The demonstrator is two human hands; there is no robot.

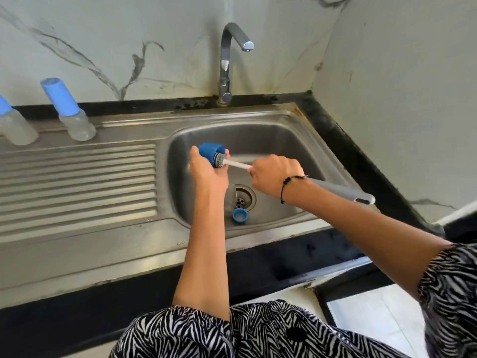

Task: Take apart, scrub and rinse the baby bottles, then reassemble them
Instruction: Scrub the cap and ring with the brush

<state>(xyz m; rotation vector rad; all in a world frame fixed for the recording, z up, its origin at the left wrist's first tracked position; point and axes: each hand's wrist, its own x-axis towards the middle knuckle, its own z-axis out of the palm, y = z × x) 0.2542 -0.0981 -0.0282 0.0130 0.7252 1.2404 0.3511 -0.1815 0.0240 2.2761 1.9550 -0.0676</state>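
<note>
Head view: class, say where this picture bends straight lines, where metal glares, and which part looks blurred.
Head view: the wide lens bows the sink front edge and tilts the capped bottle outward; soft daylight, with glare on the tap and the basin's back wall; the left hand, gripping the blue cap, is slightly motion-smeared, as is the brush gripped by the right hand.

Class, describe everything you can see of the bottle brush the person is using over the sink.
The bottle brush has a thin white stem and a long grey handle, plastic by the look of it, whose end juts out past the wrist. The right hand grips it about midway. It lies nearly level above the sink basin, its bristled head pushed into the open end of a blue cap held by the left hand. Only a few pale bristles show.
</note>
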